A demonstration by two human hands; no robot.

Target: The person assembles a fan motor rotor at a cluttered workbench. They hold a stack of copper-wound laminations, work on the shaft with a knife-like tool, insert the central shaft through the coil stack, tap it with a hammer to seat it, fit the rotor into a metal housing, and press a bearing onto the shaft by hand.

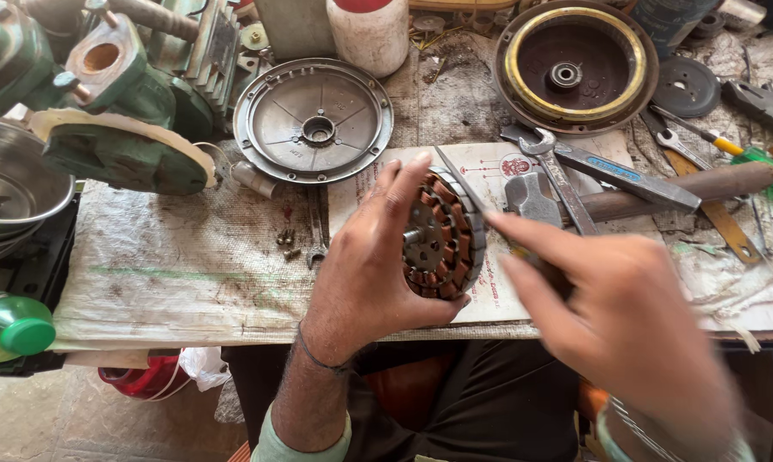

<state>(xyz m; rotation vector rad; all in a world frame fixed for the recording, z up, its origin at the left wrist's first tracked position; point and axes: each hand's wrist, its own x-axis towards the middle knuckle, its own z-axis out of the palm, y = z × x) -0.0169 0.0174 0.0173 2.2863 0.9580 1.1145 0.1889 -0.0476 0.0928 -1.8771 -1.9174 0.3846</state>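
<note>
Left hand: the left hand [371,257] is wrapped round a motor stator [445,235], fingers over its top rim and thumb under its lower edge, holding it upright on edge just above the bench.
Stator: a round stack ringed with copper-coloured windings, its open centre and a short hub facing the left palm; it sits between the two hands, nearer the left.
Right hand: the right hand [613,329] is blurred, just right of the stator, its fingers drawn together on a thin dark tool [457,177] whose tip pokes up past the stator's top rim; the grip itself is smeared, so how tightly it pinches cannot be told.
Beyond the right hand: a hammer [643,198] with a wooden handle, an adjustable wrench [613,175] and an open-ended spanner [562,175] lie crossed on a printed paper sheet [489,291].
Beyond the left hand: a grey ribbed motor end cover [314,120] lies flat, well apart from the fingers.
Far right of it: a round housing with a brass-coloured ring [575,64].
Left of the left hand: loose screws [286,239] near the wrist side, a green pump body [104,111] farther off, a green bottle [10,329] at the bench edge.
</note>
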